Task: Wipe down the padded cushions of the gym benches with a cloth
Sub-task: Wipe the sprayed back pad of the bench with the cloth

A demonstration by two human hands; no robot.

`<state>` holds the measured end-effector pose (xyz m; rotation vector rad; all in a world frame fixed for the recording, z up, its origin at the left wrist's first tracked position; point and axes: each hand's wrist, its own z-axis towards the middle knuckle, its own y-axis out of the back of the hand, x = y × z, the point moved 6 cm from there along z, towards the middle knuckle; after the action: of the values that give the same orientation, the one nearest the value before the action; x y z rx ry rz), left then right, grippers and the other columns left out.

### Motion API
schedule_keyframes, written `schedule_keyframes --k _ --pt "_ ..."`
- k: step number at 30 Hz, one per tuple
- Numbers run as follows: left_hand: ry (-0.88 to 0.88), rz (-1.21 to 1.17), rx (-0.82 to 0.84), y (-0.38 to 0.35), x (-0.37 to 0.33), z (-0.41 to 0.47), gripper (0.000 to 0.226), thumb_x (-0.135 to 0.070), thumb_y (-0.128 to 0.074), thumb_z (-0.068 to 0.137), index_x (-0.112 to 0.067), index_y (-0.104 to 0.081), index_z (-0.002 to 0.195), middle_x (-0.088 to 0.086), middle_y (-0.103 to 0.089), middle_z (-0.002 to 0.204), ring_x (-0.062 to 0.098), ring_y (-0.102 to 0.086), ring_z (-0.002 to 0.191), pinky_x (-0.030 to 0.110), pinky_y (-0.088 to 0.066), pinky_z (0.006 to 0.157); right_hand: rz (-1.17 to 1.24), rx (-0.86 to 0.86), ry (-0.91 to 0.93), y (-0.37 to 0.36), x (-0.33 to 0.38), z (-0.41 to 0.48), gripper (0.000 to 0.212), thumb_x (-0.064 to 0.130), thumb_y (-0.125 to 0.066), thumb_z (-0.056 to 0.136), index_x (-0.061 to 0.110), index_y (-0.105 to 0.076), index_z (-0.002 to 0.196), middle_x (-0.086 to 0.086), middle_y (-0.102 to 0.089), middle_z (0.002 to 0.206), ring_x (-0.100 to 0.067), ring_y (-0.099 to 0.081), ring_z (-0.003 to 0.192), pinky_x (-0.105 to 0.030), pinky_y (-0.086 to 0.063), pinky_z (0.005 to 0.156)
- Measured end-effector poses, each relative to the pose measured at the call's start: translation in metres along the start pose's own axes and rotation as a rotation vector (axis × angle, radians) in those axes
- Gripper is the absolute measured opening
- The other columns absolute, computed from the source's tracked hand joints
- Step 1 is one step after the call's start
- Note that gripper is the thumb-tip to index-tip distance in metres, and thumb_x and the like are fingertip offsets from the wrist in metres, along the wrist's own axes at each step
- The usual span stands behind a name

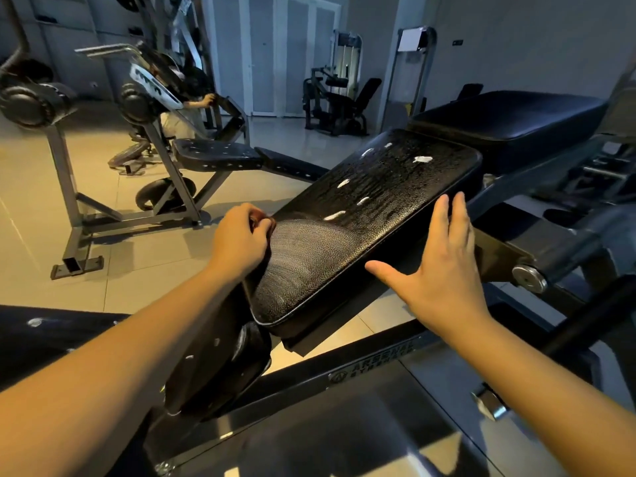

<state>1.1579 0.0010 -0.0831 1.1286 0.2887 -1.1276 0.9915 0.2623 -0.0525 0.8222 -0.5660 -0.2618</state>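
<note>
A tiled gym floor [137, 256] spreads out beyond the hands. Across the right side stands the gym bench's dark steel frame [344, 370], with its long black back cushion [509, 122] well beyond the right fingers.

Between the two hands lies the tilted black seat cushion [361, 218], the nearest padded part of this bench. Its far half, ahead of both sets of fingers, is beaded with wet droplets. The near-left part, just beside the left fingers, shows dull curved smear marks. Below the left forearm sits a black roller pad [213, 373] speckled with white.

Well beyond the left fingers stands a second bench [216, 153] with a perforated black seat. Another person [179, 122] crouches behind it, and a weight machine [337, 94] stands by the far wall.

The right hand [437, 266] is spread flat with its fingers [444, 215] straight and released, thumb out. The fingertips lie over the seat cushion's right rim and grasp nothing.

The left hand [241, 239] is at the cushion's left edge. Its fingers are clenched round a small reddish-brown cloth [263, 222], which is bunched under the fingertips and touches the cushion's edge.

Several white foam dabs [422, 159] dot the wet surface, ahead of the left fingers and left of the right fingertips.
</note>
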Motion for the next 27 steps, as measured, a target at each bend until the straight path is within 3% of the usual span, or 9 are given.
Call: schedule_keyframes --k 2,6,8,14,16,18,20,22,27 --pt "-0.085 0.001 0.019 -0.002 -0.023 -0.010 0.018 -0.026 -0.065 0.098 -0.011 -0.066 0.109 0.006 -0.064 0.108 0.028 -0.059 0.106 0.032 -0.039 0.085 0.008 0.003 -0.011 -0.002 0.000 0.000 0.132 0.077 -0.065 0.072 0.013 0.007 0.162 -0.004 0.015 0.169 -0.031 0.003 0.156 -0.050 -0.017 0.123" --pt "-0.636 -0.136 0.141 -0.006 -0.112 -0.065 0.017 -0.022 -0.067 0.096 -0.014 -0.065 0.110 0.000 -0.063 0.106 0.016 -0.057 0.100 0.026 -0.043 0.087 -0.037 -0.006 -0.010 -0.002 -0.002 0.000 0.133 0.085 -0.051 0.067 0.010 0.006 0.162 -0.009 0.012 0.170 -0.034 0.000 0.155 -0.051 -0.017 0.124" --pt "-0.754 -0.090 0.138 -0.007 -0.113 -0.062 0.017 -0.022 -0.065 0.097 -0.013 -0.064 0.112 0.002 -0.062 0.107 0.015 -0.056 0.100 0.027 -0.044 0.088 -0.043 -0.007 -0.007 -0.001 -0.002 0.001 0.132 0.084 -0.052 0.067 0.011 0.005 0.162 -0.010 0.010 0.170 -0.034 -0.001 0.155 -0.050 -0.016 0.124" --pt "-0.012 0.035 0.018 -0.003 0.007 0.011 0.021 -0.027 -0.062 0.100 -0.009 -0.066 0.111 0.012 -0.066 0.112 0.031 -0.059 0.109 0.032 -0.037 0.084 -0.045 0.014 -0.002 -0.003 0.001 0.000 0.131 0.082 -0.053 0.069 0.011 0.008 0.161 -0.009 0.014 0.169 -0.033 0.001 0.155 -0.049 -0.016 0.124" --pt "-0.096 0.035 0.038 -0.004 -0.013 0.000 0.016 -0.026 -0.064 0.098 -0.012 -0.065 0.107 0.005 -0.063 0.106 0.030 -0.058 0.106 0.031 -0.036 0.082 -0.048 0.010 -0.015 -0.004 -0.001 0.000 0.132 0.083 -0.050 0.068 0.011 0.009 0.161 -0.009 0.015 0.169 -0.033 0.001 0.155 -0.050 -0.017 0.124" --pt "-0.370 -0.054 0.073 -0.006 -0.063 -0.028 0.013 -0.024 -0.066 0.096 -0.016 -0.065 0.106 -0.004 -0.060 0.101 0.023 -0.058 0.101 0.030 -0.039 0.082 -0.059 0.000 -0.011 -0.005 -0.001 0.000 0.132 0.085 -0.048 0.068 0.011 0.009 0.161 -0.009 0.014 0.169 -0.034 0.000 0.155 -0.051 -0.017 0.125" --pt "-0.640 -0.130 0.148 -0.007 -0.106 -0.059 0.016 -0.023 -0.066 0.096 -0.016 -0.065 0.110 -0.004 -0.061 0.105 0.015 -0.057 0.099 0.026 -0.043 0.086 -0.063 -0.003 -0.009 -0.005 -0.001 0.000 0.132 0.085 -0.049 0.068 0.011 0.008 0.161 -0.010 0.013 0.169 -0.035 -0.001 0.155 -0.051 -0.018 0.125" --pt "-0.737 -0.119 0.161 -0.006 -0.111 -0.061 0.018 -0.023 -0.065 0.096 -0.014 -0.065 0.111 0.000 -0.063 0.107 0.013 -0.056 0.099 0.023 -0.043 0.087 -0.058 -0.002 -0.009 -0.003 -0.001 0.001 0.131 0.083 -0.052 0.068 0.011 0.006 0.161 -0.011 0.011 0.169 -0.035 -0.001 0.155 -0.051 -0.018 0.125" --pt "-0.092 0.013 0.010 0.001 -0.001 0.008 0.017 -0.024 -0.063 0.099 -0.009 -0.067 0.107 0.014 -0.067 0.109 0.033 -0.060 0.106 0.032 -0.037 0.082 -0.049 0.002 -0.004 -0.002 0.002 0.002 0.131 0.078 -0.062 0.071 0.012 0.006 0.162 -0.011 0.010 0.170 -0.035 -0.002 0.156 -0.050 -0.017 0.125"
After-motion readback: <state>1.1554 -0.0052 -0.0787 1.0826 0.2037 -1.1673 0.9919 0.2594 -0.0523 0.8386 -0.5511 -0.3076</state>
